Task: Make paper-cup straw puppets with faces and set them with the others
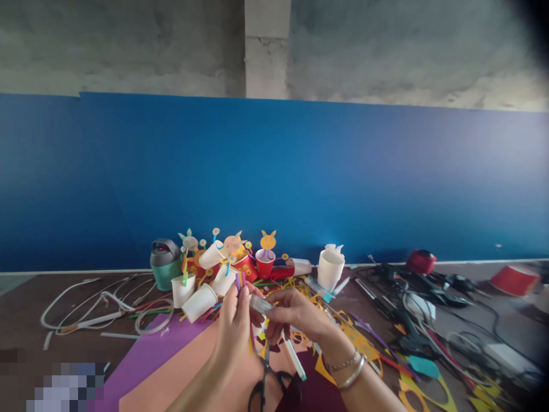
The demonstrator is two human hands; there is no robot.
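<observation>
My left hand [231, 320] is closed around narrow purple and yellow strips [241, 280], their ends standing above the fingertips. Beside it, my right hand [298, 312] pinches a clear, pale tube-like piece [260, 305] whose tip points at the left hand; its exact kind is blurred. Below the hands lie black-handled scissors [266, 372] and a white pen with a teal end [295, 357]. Peach paper [180, 369] and purple paper [124, 366] spread beneath my left forearm.
Paper cups with animal-face cutouts, including a red cup [265, 266], crowd the back. A green-grey container [166, 266] stands left of them, a white cup [330, 270] to the right. White cable [105, 297] lies left; black cables [401, 292] and yellow paper scraps [429, 389] lie right.
</observation>
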